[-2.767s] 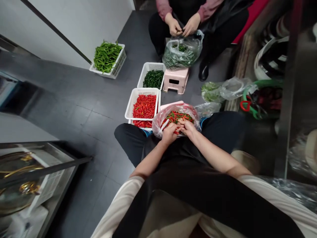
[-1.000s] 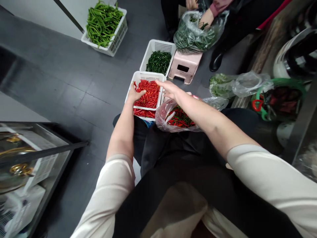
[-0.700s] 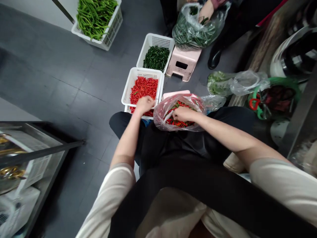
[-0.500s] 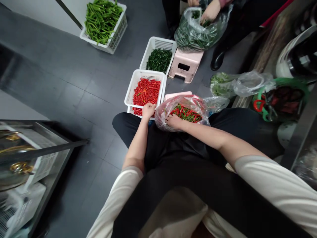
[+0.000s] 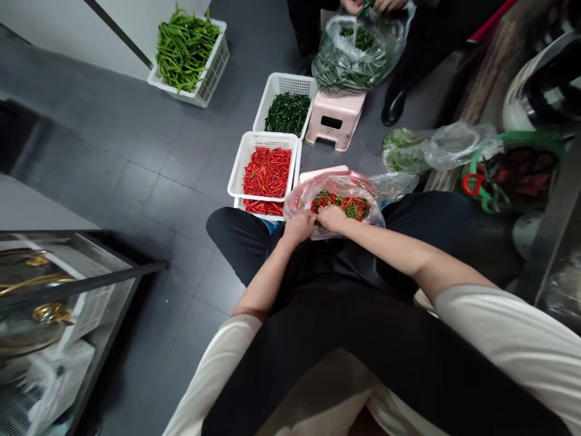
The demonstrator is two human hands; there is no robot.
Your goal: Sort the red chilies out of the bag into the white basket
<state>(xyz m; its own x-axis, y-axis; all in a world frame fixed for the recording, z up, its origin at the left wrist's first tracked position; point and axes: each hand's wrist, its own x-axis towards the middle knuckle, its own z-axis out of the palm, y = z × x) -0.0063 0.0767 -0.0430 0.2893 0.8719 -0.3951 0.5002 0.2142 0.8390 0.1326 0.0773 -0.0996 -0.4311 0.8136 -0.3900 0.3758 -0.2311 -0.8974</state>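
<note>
Moved left hand [image 5: 299, 227] from edge of white basket [image 5: 239, 166] to plastic bag [image 5: 297, 202] since earlier frame. Holds right hand [image 5: 333, 219] alongside, at red-and-green chilies [image 5: 356, 209] inside bag. Curls fingers [image 5: 310, 220] inward on both; cannot tell any grip.

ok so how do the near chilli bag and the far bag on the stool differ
The near bag holds red and green chillies; the far bag shows dark green contents. The near bag lies between the person's knees; the far bag stands on a pink stool. Both are see-through plastic, open at the top.
</note>
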